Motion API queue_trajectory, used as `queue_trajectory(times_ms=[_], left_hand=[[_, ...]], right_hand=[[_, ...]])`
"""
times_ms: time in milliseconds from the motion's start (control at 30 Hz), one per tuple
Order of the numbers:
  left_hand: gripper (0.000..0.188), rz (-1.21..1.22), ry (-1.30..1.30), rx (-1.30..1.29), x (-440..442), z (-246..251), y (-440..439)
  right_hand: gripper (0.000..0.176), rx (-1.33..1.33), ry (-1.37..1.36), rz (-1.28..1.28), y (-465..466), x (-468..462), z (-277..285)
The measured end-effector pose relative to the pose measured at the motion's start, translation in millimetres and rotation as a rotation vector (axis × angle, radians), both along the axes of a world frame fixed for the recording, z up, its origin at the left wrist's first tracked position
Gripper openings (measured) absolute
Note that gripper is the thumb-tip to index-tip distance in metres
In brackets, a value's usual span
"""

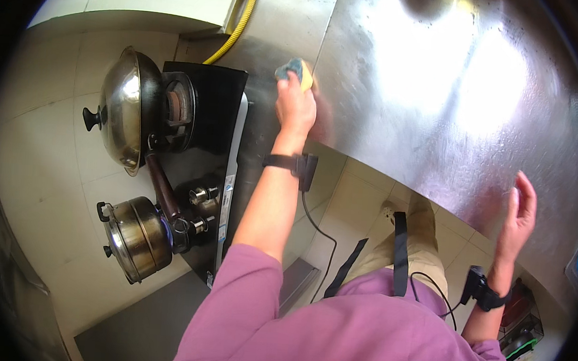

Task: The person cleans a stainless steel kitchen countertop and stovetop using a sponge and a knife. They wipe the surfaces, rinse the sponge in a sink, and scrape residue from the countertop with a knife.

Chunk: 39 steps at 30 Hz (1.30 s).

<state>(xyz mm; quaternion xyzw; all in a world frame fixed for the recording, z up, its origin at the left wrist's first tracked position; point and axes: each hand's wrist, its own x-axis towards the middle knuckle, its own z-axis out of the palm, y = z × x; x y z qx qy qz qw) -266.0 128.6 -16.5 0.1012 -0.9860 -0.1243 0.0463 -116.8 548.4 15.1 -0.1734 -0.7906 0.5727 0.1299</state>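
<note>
My left hand (295, 108) grips a sponge (306, 76) with a yellow foam side and a blue-green scouring side. The sponge is at the left part of the stainless steel countertop (354, 104), close to a seam in the metal. My right hand (519, 211) holds nothing. It hovers at the counter's front edge on the right, thumb and fingers apart and slightly curled. Wet-looking streaks and bright reflections show on the steel.
On the left, a black gas stove (212, 125) carries a lidded wok (133, 109) and a lidded steel pot (139, 238). The wok's handle points towards me. A yellow corrugated hose (239, 23) runs behind the stove. Strapped wrist devices trail a cable (328, 236).
</note>
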Motion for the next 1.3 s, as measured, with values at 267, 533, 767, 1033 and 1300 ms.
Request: queue_trajectory(times_ms=[267,533,767,1033,1300], left_hand=[[0.039,0.209,-0.068,-0.078,109.0,1.8,-65.7],[0.024,0.024,-0.175,0.208,-41.7,9.4,21.1],[0.033,-0.098,-0.044,0.11,-63.1,14.0,76.0],[0.034,0.43,-0.202,0.323,-172.3,23.1,8.0],[0.034,-0.924,-0.105,0.272,-34.8,23.5,195.9]], right_hand=[[0.103,0.802,-0.456,0.113,85.2,77.3,-12.2],[0.142,0.981,-0.609,0.127,83.5,85.0,-21.7],[0.143,0.946,-0.742,0.153,78.6,78.7,-7.8],[0.144,0.854,-0.816,0.159,79.2,77.4,-4.8],[0.146,0.806,-0.957,0.208,78.3,68.3,4.4]])
